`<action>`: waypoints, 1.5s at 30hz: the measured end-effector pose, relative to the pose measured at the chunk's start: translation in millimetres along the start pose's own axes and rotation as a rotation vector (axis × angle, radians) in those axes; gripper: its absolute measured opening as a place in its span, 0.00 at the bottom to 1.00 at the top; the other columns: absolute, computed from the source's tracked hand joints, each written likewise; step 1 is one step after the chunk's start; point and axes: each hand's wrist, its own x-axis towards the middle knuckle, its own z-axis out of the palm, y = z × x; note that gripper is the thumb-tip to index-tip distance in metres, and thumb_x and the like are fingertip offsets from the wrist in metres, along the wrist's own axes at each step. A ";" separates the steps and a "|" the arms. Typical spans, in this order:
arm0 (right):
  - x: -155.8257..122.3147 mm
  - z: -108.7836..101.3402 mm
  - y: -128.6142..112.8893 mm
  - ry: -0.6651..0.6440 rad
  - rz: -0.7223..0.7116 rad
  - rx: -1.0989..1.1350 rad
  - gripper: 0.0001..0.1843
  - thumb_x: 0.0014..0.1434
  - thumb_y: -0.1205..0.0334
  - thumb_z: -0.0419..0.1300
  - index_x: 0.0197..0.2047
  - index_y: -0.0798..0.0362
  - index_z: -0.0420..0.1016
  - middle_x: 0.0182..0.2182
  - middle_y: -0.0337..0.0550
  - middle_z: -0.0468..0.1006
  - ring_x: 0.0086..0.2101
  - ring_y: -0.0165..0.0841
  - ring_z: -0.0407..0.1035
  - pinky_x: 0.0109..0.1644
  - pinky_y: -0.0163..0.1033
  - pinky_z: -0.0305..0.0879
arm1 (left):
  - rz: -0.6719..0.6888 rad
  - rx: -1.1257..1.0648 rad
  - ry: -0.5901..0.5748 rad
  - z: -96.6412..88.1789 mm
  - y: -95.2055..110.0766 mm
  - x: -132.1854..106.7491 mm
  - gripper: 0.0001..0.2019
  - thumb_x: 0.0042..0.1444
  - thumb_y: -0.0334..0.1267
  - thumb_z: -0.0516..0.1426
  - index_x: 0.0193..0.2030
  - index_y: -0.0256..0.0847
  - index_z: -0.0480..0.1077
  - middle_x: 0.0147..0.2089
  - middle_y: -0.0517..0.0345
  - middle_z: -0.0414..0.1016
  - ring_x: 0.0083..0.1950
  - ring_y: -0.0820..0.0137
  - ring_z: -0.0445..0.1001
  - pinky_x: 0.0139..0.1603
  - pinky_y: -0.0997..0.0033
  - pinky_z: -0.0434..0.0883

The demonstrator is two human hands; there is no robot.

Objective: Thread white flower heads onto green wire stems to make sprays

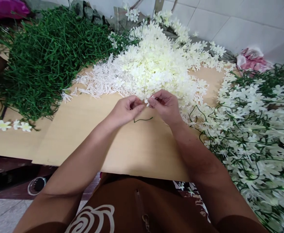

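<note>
My left hand (126, 110) and my right hand (164, 105) meet over a pale wooden board (88, 136), fingers pinched together. Between the fingertips sits a small white artificial flower piece (148, 101). A thin green wire stem (143, 120) hangs below my left hand, whose fingers are closed on its upper end. Just beyond the hands lies a big heap of loose white fabric flowers (153, 61), with white plastic stamen pieces (100, 82) spread at its left edge.
A mound of bare green stems (49, 55) fills the back left. Finished stems with white flowers (258, 129) pile up on the right. A few assembled flowers (13, 125) lie at the board's left. A pink bag (252, 60) sits on the tiled floor behind.
</note>
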 end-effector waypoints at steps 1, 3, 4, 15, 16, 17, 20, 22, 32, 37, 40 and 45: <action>-0.7 -6.7 -1.0 0.019 0.007 0.012 0.20 0.50 0.44 0.69 0.27 0.51 0.69 0.24 0.34 0.72 0.26 0.26 0.66 0.32 0.36 0.66 | 0.054 0.147 -0.021 4.2 0.0 -1.9 0.12 0.53 0.47 0.60 0.32 0.39 0.69 0.28 0.59 0.72 0.29 0.72 0.68 0.31 0.70 0.63; -5.0 -19.4 0.2 0.049 0.046 0.044 0.20 0.48 0.45 0.70 0.26 0.51 0.70 0.23 0.34 0.73 0.25 0.26 0.66 0.32 0.35 0.66 | 0.172 0.461 -0.111 14.1 0.3 -4.9 0.10 0.53 0.43 0.61 0.34 0.39 0.72 0.34 0.54 0.76 0.36 0.65 0.72 0.37 0.65 0.65; -8.4 -24.6 2.2 0.057 0.072 0.061 0.20 0.47 0.46 0.71 0.25 0.51 0.70 0.22 0.34 0.73 0.25 0.26 0.66 0.31 0.35 0.65 | 0.232 0.584 -0.147 19.0 0.2 -5.6 0.08 0.52 0.41 0.62 0.35 0.39 0.73 0.37 0.52 0.77 0.41 0.61 0.74 0.40 0.63 0.65; -27.9 -27.8 15.2 0.035 0.211 0.188 0.19 0.43 0.47 0.73 0.26 0.51 0.73 0.23 0.36 0.77 0.26 0.27 0.71 0.36 0.37 0.70 | 0.026 0.787 -0.012 27.2 0.6 0.5 0.12 0.59 0.36 0.55 0.49 0.35 0.68 0.50 0.39 0.73 0.48 0.53 0.75 0.43 0.59 0.67; -28.0 -27.2 15.3 0.033 0.208 0.193 0.19 0.44 0.47 0.73 0.26 0.51 0.73 0.23 0.36 0.77 0.27 0.28 0.71 0.37 0.38 0.70 | -0.003 0.801 0.004 27.1 1.9 1.3 0.12 0.60 0.36 0.55 0.49 0.35 0.68 0.51 0.38 0.73 0.47 0.53 0.75 0.43 0.59 0.67; -28.2 -26.5 15.7 0.033 0.204 0.195 0.19 0.44 0.46 0.73 0.26 0.51 0.73 0.24 0.36 0.77 0.27 0.28 0.71 0.37 0.38 0.70 | -0.029 0.816 0.018 27.0 3.0 2.2 0.12 0.60 0.36 0.54 0.49 0.35 0.69 0.51 0.38 0.73 0.46 0.54 0.75 0.42 0.59 0.67; -28.9 -23.7 18.1 0.027 0.195 0.189 0.19 0.45 0.45 0.72 0.26 0.51 0.73 0.24 0.36 0.78 0.28 0.28 0.72 0.39 0.39 0.71 | -0.063 0.838 0.006 24.7 4.0 4.4 0.10 0.61 0.36 0.51 0.44 0.37 0.70 0.47 0.41 0.76 0.45 0.55 0.76 0.41 0.61 0.66; -28.8 -20.9 20.0 0.031 0.198 0.201 0.20 0.44 0.44 0.73 0.26 0.51 0.73 0.23 0.36 0.77 0.28 0.28 0.71 0.39 0.38 0.71 | -0.036 0.801 -0.054 20.1 2.3 4.8 0.10 0.62 0.38 0.50 0.39 0.38 0.72 0.42 0.46 0.77 0.44 0.57 0.75 0.41 0.63 0.66; -27.3 -7.4 12.0 -0.032 0.247 0.460 0.16 0.45 0.51 0.74 0.25 0.52 0.75 0.25 0.35 0.77 0.28 0.26 0.71 0.40 0.38 0.72 | 0.165 0.140 -0.360 2.4 2.5 -3.6 0.17 0.63 0.44 0.46 0.41 0.35 0.72 0.41 0.52 0.77 0.44 0.67 0.73 0.49 0.70 0.67; -28.8 -7.6 6.5 -0.025 0.368 0.559 0.17 0.43 0.51 0.75 0.25 0.52 0.74 0.23 0.34 0.77 0.28 0.28 0.73 0.42 0.42 0.76 | 0.098 -0.039 -0.400 1.5 3.2 -2.0 0.13 0.59 0.41 0.50 0.28 0.37 0.66 0.31 0.56 0.69 0.36 0.70 0.68 0.40 0.72 0.65; -29.7 -7.7 5.0 -0.026 0.405 0.579 0.18 0.42 0.51 0.75 0.26 0.52 0.73 0.24 0.33 0.77 0.29 0.29 0.75 0.45 0.45 0.78 | 0.037 -0.119 -0.432 2.0 -0.3 -0.4 0.13 0.56 0.40 0.50 0.23 0.39 0.62 0.24 0.61 0.61 0.28 0.73 0.61 0.31 0.73 0.59; -31.2 -6.4 3.4 -0.051 0.414 0.577 0.19 0.42 0.51 0.75 0.26 0.53 0.73 0.25 0.33 0.77 0.30 0.28 0.75 0.47 0.47 0.78 | 0.019 -0.203 -0.442 4.8 -2.2 -0.2 0.16 0.57 0.45 0.51 0.22 0.40 0.60 0.20 0.64 0.55 0.24 0.76 0.54 0.25 0.73 0.52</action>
